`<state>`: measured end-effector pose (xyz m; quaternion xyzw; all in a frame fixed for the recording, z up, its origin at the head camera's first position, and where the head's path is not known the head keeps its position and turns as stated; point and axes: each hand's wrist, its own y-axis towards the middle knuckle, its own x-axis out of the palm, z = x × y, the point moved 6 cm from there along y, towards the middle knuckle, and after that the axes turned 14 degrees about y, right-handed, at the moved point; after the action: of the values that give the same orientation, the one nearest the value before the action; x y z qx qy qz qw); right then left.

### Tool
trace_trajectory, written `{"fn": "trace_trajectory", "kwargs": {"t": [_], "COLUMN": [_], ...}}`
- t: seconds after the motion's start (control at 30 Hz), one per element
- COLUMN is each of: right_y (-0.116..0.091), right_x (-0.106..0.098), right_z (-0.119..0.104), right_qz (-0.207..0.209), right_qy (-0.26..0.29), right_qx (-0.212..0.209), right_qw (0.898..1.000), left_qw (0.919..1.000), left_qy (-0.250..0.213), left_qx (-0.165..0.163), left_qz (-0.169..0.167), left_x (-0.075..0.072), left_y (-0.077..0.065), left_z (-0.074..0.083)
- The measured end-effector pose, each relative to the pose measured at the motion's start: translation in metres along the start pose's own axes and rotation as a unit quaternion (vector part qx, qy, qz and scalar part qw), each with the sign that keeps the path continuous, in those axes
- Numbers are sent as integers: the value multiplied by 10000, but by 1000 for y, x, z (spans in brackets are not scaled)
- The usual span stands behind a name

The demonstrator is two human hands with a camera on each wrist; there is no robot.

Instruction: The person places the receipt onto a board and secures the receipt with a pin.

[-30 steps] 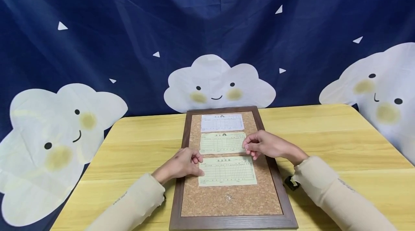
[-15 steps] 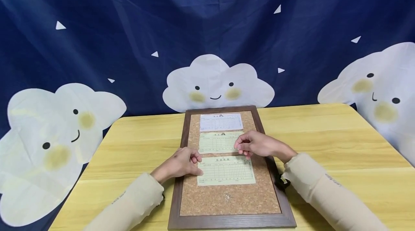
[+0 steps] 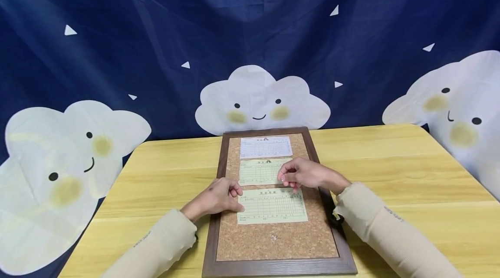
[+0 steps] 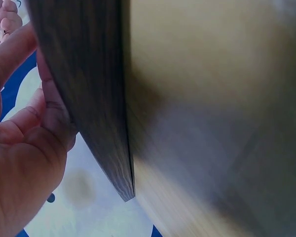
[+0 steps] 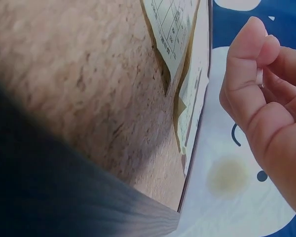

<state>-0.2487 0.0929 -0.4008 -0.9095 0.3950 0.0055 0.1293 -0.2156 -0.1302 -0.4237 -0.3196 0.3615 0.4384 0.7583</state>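
Three printed form slips lie in a column on a cork board [image 3: 273,243]: a white slip [image 3: 265,150] at the far end, a pale yellow slip [image 3: 258,173] in the middle, a larger yellow slip [image 3: 271,210] nearest. My left hand [image 3: 218,195] touches the left edge of the nearest slip, thumb and index finger spread along it. Over the right part of the middle slip, my right hand [image 3: 308,174] pinches a small white thing [image 5: 260,77] between thumb and index finger; it is mostly hidden by the fingertips. In the right wrist view, the slips' edges curl up from the cork.
A dark brown wooden frame [image 3: 281,267] borders the board, which lies on a light wood table [image 3: 398,174]. Behind the table hangs a navy cloth [image 3: 156,31] with smiling white clouds. A dark wrist strap [image 3: 337,218] shows at the right cuff.
My right hand has moved left from the right edge of the middle slip to over its right part, still pinching. My left hand has stayed at the nearest slip's left edge.
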Motion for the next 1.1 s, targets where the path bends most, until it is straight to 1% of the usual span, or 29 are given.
{"fn": "trace_trajectory", "kwargs": {"t": [0.27, 0.6, 0.77, 0.9, 1.0, 1.1], "right_y": [1, 5, 9, 12, 15, 19], "right_x": [3, 4, 7, 10, 12, 15], "right_z": [-4, -2, -1, -1, -1, -1], "right_qz": [-46, 134, 135, 223, 300, 305], "right_qy": [36, 93, 15, 10, 122, 169], "right_qx": [-4, 146, 129, 226, 354, 393], "right_qw": [10000, 9998, 9998, 9995, 9988, 9986], "left_qw": [10000, 10000, 10000, 10000, 10000, 10000], "left_qy": [-44, -49, -33, -45, -36, -9], "left_qx": [-15, -17, -11, -20, -83, -93], "left_qz": [-5, -4, 4, -10, -13, 4], "left_x": [0, 1, 1, 0, 0, 0], "left_y": [0, -1, -1, 0, 0, 1], "left_z": [-1, -1, -1, 0, 0, 0]}}
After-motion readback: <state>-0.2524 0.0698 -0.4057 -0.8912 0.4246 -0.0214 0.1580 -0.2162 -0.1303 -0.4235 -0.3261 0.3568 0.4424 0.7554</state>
